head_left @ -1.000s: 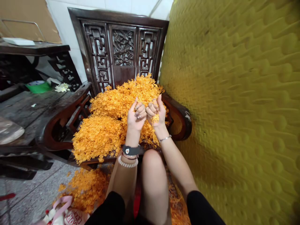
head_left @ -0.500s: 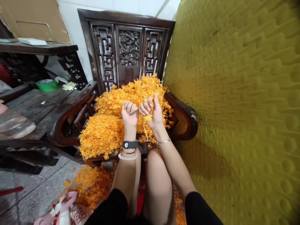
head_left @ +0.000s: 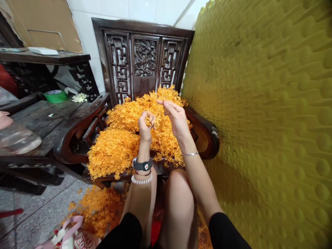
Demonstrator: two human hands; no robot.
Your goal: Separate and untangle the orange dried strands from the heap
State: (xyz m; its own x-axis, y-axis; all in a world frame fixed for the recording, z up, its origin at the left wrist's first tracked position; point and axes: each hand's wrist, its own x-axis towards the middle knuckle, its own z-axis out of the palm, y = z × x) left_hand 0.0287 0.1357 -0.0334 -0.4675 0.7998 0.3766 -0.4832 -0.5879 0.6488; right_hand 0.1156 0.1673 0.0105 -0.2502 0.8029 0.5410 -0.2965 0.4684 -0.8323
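Observation:
A heap of small orange plastic flower pieces with thin stems (head_left: 114, 147) covers the seat of a dark wooden chair (head_left: 94, 26). My left hand (head_left: 145, 128) is closed over the middle of the heap, its fingertips pinched on an orange flower piece (head_left: 155, 122). A thin orange stem sticks out below and to the right of those fingers. My right hand (head_left: 177, 119) is raised just right of it, fingers stretched toward the left, with nothing visible in them. Part of the heap is hidden behind both hands.
A yellow-green bumpy panel (head_left: 259, 121) stands close on the right. To the left, a dark wooden bench (head_left: 33, 119) bears a green tape roll (head_left: 55, 97) and a clear bottle (head_left: 19, 136). Orange pieces (head_left: 101, 204) lie on the floor beside a pink-handled bag (head_left: 83, 238).
My right hand has moved up and right, away from my left hand, and its fingers have straightened. The orange piece it held no longer shows there. My left hand has turned, showing a flower piece.

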